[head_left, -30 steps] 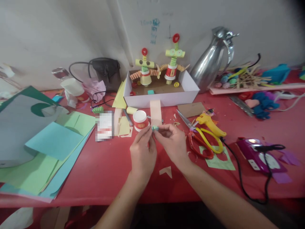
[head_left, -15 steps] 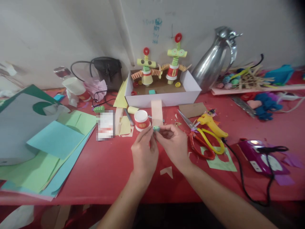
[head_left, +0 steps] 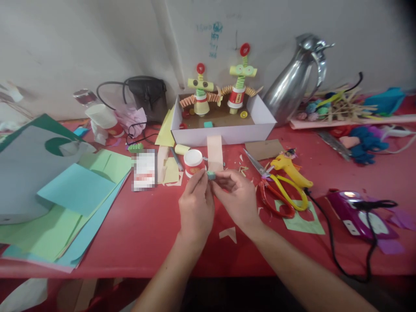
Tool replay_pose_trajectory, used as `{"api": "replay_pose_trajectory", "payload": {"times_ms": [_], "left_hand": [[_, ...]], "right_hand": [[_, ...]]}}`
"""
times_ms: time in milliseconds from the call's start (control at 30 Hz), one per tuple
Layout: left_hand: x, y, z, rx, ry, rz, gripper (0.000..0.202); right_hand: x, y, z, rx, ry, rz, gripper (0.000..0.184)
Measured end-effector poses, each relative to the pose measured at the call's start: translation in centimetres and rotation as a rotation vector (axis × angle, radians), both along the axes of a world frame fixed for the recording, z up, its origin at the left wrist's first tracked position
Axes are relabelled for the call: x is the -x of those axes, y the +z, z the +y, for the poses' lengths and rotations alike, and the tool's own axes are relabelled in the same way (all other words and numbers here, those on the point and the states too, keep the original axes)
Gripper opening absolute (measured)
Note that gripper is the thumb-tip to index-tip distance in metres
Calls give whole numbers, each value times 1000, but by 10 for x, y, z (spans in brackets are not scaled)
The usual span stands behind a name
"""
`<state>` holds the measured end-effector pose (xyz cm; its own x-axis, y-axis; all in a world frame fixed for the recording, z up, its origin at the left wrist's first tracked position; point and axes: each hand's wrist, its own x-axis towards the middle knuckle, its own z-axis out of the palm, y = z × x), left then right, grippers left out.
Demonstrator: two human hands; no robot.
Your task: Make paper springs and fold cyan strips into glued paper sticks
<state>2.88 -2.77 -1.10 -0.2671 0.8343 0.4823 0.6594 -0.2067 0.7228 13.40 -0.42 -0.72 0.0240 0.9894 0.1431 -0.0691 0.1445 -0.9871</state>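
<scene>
Pinching a teal piece, left hand and right hand, fingers clamped on it

Fingertips of the left hand and right hand cover the ends of a small green piece, too small to make out in detail. Both forearms run off the near edge. The left hand hides the near lower part of the paper cup. Pixelation blots out the white card. Blue writing on the wall is too faint to read fully. The white box hides the silver pitcher's lower left side. The left edge crops the paper stack.
</scene>
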Motion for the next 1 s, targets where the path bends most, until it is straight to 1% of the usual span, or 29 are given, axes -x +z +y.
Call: {"api": "replay_pose_trajectory", "payload": {"times_ms": [67, 167, 300, 367, 500, 567, 600, 700, 800, 867, 933, 1000], "left_hand": [[0, 0, 0, 1, -3, 38, 28], [-3, -2, 0, -10, -11, 16, 28], [-9, -5, 0, -104, 10, -22, 28], [-11, -7, 1, -155, 14, 14, 28], [-12, -10, 1, -258, 27, 158, 31], [-12, -8, 1, -278, 21, 201, 31], [-12, -7, 1, -268, 10, 188, 31], [-10, 2, 1, -171, -43, 22, 26], [-3, 12, 5, -33, -85, -211, 15], [5, 17, 9, 64, -143, -406, 11], [13, 23, 15, 187, -241, -618, 19], [22, 27, 21, 343, -374, -757, 30]], "right_hand": [[0, 0, -1, -9, 1, 2, 15], [0, 1, -1, -2, -3, 9, 14], [-1, 3, 1, 56, 0, 77, 18], [-2, 3, 2, 88, 8, 116, 19], [-2, 0, 5, 112, 4, 180, 20], [-3, -2, 7, 123, -4, 206, 20], [-3, -3, 8, 130, -10, 211, 20], [-4, -7, 11, 135, -34, 217, 17], [-5, -9, 13, 115, -20, 252, 16], [-5, -7, 13, 96, 7, 266, 16], [-5, -5, 13, 66, 29, 264, 15], [-6, -2, 13, 26, 46, 241, 15]]}}
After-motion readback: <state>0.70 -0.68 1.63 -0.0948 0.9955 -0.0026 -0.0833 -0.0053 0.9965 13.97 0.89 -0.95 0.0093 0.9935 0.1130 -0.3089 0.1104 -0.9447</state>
